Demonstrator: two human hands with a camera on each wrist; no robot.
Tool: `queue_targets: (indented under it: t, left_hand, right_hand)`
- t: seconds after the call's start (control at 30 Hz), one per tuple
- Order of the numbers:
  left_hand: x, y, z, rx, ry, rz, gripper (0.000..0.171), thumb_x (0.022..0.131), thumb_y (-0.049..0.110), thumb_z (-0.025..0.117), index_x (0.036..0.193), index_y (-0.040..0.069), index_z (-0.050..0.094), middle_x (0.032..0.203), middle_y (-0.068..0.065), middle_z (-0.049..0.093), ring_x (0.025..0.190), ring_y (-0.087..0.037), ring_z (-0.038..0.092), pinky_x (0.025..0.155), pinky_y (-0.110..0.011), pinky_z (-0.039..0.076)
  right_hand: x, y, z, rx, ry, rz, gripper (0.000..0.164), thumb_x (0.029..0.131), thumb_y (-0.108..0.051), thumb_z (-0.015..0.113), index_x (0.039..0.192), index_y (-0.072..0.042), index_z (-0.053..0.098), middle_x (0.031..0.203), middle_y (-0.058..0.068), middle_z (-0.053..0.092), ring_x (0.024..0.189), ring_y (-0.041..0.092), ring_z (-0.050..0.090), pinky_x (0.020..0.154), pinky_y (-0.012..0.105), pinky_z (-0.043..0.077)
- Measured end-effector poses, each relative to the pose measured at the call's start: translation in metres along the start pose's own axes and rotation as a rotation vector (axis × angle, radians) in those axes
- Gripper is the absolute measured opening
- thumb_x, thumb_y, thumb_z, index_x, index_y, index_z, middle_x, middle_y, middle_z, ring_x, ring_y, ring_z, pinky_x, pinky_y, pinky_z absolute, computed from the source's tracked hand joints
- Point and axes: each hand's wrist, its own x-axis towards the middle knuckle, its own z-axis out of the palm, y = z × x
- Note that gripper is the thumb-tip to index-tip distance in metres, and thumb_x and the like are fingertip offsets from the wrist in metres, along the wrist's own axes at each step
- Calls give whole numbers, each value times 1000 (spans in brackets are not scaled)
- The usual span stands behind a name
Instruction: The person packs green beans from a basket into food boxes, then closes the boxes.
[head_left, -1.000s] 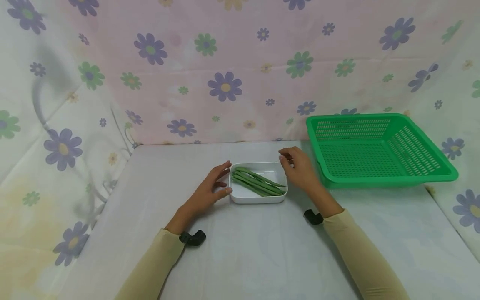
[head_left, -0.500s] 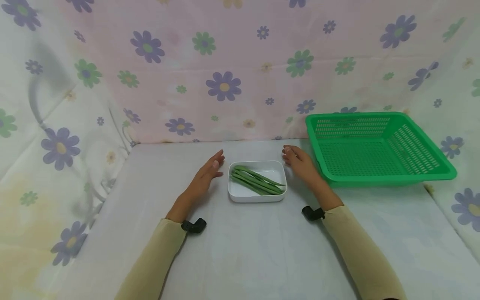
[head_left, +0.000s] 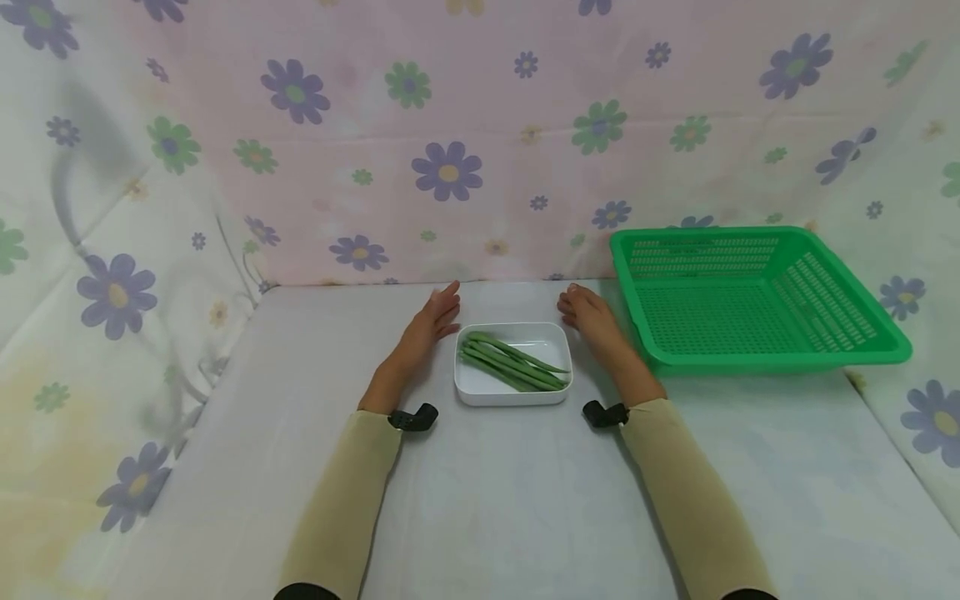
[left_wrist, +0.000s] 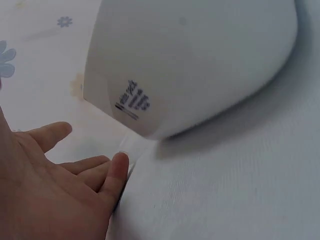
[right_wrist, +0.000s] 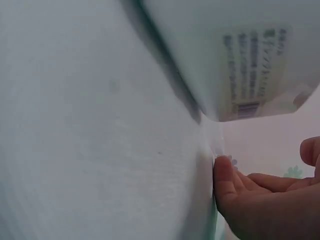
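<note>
Several long green beans lie slantwise in a small white rectangular dish on the table. My left hand stands just off the dish's left side with its fingers extended and nothing in them. On the other side, near the far right corner, my right hand has loosely bent fingers and holds nothing. Both wrist views show the outer wall of the dish from low down, printed lettering on the left one and a label on the right one. A gap separates each hand from the wall.
A green plastic basket with slotted walls stands at the right, close behind my right forearm. White cloth covers the table. Flowered curtains hang at the back and on both sides.
My left hand has drawn away from the dish's left rim, its fingers straightening, and moved farther back. The right hand has shifted slightly, and both forearms have come closer together. The beans stay put.
</note>
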Motion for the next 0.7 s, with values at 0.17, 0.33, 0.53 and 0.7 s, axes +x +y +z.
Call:
queue_targets:
  t: [0.17, 0.33, 0.53, 0.7]
  left_hand:
    - [0, 1, 3, 23, 22, -33, 74, 112, 64, 21, 171, 19, 25, 176, -11, 23, 160, -22, 29, 125, -47, 35]
    - [-3, 6, 3, 213, 68, -73, 74, 110, 68, 27, 170, 24, 29, 175, -2, 27, 159, -23, 29, 127, -52, 30]
    - [-3, 6, 6, 279, 40, -120, 79, 107, 74, 21, 170, 28, 27, 174, -3, 29, 160, -25, 27, 131, -50, 21]
    - [-1, 3, 5, 241, 47, -86, 78, 110, 68, 19, 170, 18, 28, 170, -10, 37, 153, -28, 39, 121, -51, 37]
  right_hand:
    - [-2, -1, 2, -20, 46, 68, 59, 117, -32, 37, 162, 5, 33, 163, 24, 42, 149, 37, 44, 122, 45, 40]
    - [-5, -3, 2, -63, 50, 94, 57, 116, -32, 39, 162, 3, 37, 162, 23, 43, 146, 38, 45, 122, 46, 40]
    - [-5, -3, 5, -60, 44, 89, 55, 115, -30, 43, 160, 3, 41, 159, 25, 46, 144, 40, 47, 123, 47, 38]
    - [-4, -4, 7, -34, 32, 84, 55, 115, -27, 44, 159, 4, 41, 159, 25, 45, 145, 40, 46, 124, 48, 38]
